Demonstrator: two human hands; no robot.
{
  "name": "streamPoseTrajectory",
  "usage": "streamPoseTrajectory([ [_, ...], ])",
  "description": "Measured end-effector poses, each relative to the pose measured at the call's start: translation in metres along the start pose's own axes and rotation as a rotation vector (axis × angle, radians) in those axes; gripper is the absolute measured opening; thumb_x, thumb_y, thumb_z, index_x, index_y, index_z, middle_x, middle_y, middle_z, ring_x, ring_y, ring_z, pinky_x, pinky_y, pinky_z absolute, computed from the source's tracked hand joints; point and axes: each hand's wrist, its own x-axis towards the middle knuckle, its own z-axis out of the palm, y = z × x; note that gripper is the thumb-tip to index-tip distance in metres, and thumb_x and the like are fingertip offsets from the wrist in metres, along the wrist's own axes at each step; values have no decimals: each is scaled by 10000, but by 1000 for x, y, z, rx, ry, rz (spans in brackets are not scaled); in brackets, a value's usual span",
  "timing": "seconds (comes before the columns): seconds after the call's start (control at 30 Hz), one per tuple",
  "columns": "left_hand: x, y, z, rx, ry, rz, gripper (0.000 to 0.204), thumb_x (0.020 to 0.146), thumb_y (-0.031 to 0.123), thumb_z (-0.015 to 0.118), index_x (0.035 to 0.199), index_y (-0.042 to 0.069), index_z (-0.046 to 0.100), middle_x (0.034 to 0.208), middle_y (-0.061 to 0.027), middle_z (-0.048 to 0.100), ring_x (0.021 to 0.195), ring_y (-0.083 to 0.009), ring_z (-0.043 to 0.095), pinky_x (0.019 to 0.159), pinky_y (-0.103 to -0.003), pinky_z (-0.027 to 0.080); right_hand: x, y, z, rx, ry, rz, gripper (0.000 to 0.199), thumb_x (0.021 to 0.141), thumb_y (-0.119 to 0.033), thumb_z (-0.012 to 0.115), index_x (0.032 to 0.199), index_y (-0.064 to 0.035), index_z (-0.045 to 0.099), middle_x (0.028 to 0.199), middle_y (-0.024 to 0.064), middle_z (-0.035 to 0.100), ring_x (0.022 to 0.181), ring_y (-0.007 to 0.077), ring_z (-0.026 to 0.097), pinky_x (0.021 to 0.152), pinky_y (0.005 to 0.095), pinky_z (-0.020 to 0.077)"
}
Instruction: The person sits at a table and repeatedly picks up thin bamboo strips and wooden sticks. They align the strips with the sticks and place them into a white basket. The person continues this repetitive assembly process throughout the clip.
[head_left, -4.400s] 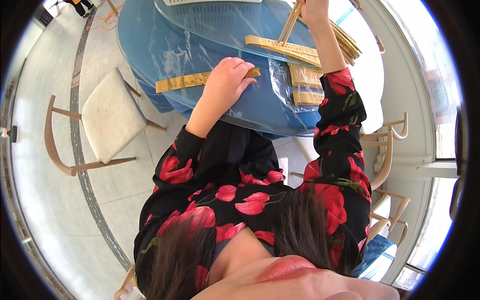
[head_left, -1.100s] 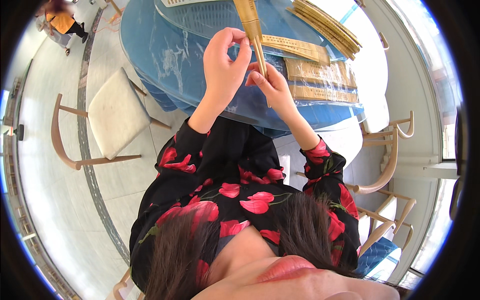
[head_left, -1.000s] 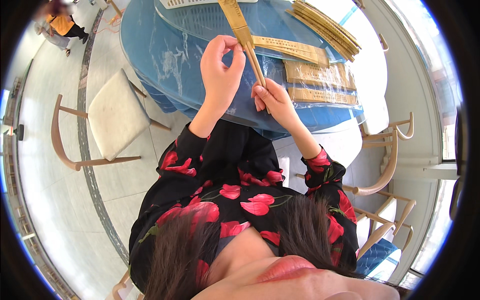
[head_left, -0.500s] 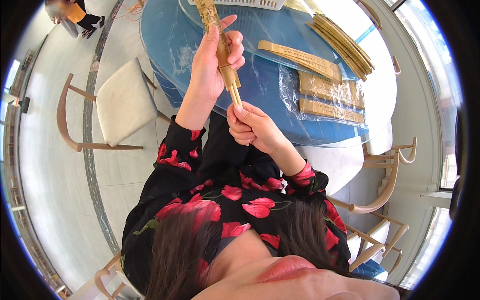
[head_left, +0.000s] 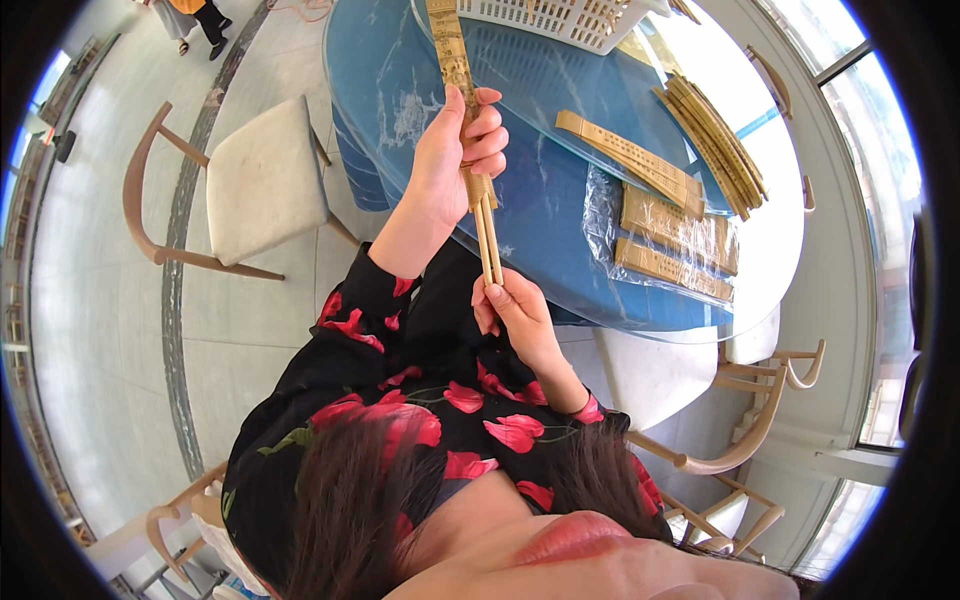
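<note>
My left hand is closed around a long printed brown paper chopstick sleeve, held upright over the near left edge of the table. From the sleeve's lower end sticks out a pair of pale wooden chopsticks. Their lower tips are pinched between the thumb and fingers of my right hand, which is below and slightly right of my left one. The upper part of the chopsticks is hidden inside the sleeve.
A round blue table with a glass top carries a white plastic basket, several fanned brown sleeves, a few separate sleeves and brown bundles in clear plastic. A chair stands left; a person's legs show far left.
My right hand has moved down away from my left, and a longer stretch of chopsticks shows below the sleeve. The whole view has shifted slightly.
</note>
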Motion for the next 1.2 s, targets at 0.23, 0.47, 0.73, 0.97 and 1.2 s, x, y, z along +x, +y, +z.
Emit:
streamPoseTrajectory([
  [0.23,-35,-20,13,20,9,-99,383,1111,459,394,1096,95,515,727,76,291,560,-27,237,461,-192,234,23,-4,1,79,201,-71,173,970,-70,685,1083,0,574,813,40,621,629,78,566,500,190,403],
  [0.47,-49,-22,15,94,-72,-26,370,1103,472,426,923,148,429,714,73,293,559,-39,234,451,-212,219,26,5,13,189,327,-194,299,885,31,749,1058,-22,511,881,53,612,668,87,609,478,196,456],
  [0.73,-61,-56,28,184,-31,53,312,1127,379,392,946,127,425,767,13,411,663,-98,407,604,-250,420,22,-2,2,105,415,-236,191,1048,-151,592,931,-1,605,738,25,616,606,78,601,476,216,423],
  [0.97,-66,-77,19,481,-82,-47,313,1124,325,408,1165,59,568,1277,-161,645,969,-138,628,829,-290,534,7,-34,-31,123,393,-143,296,1100,-271,487,1170,3,573,790,26,623,578,87,588,490,207,428],
  [1.2,-61,-80,8,678,-135,-51,324,1095,230,499,1324,6,545,1315,-160,629,1129,-208,638,1008,-357,503,-8,-79,-106,12,739,-273,247,1095,-265,513,1069,-44,621,705,-9,568,540,42,460,475,195,335],
])
